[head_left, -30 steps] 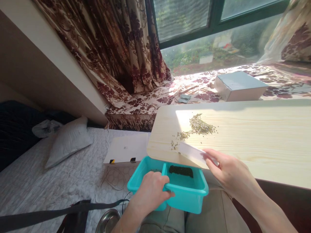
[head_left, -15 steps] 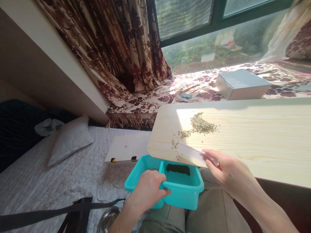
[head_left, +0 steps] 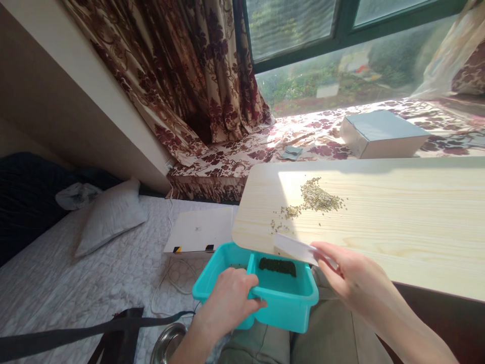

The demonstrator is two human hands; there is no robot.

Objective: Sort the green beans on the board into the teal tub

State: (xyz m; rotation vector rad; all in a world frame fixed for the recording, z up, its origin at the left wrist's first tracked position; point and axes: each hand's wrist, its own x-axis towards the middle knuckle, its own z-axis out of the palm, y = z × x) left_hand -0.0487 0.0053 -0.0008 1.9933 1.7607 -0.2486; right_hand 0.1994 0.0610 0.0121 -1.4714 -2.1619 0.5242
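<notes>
My left hand (head_left: 230, 299) grips the near rim of a turquoise two-part bin (head_left: 291, 306), held just under the edge of a pale wooden table (head_left: 397, 222). A dark mass of small green beans (head_left: 277, 266) lies in the bin's right part. My right hand (head_left: 352, 280) pinches a white card (head_left: 294, 248) whose edge rests at the table's near left edge. A pile of small green beans (head_left: 317, 198) with scattered strays lies on the tabletop beyond the card.
A grey-white box (head_left: 382, 134) sits on the flowered window seat behind the table. Patterned curtains (head_left: 189, 76) hang at left. A bed with a pillow (head_left: 108, 215), a white flat box (head_left: 199, 231), a black strap (head_left: 76, 333) and a metal bowl (head_left: 168, 344) lie at lower left.
The bin has shifted slightly left and up under the table edge in my left hand. The card has slid a little toward the edge. The view has tilted slightly.
</notes>
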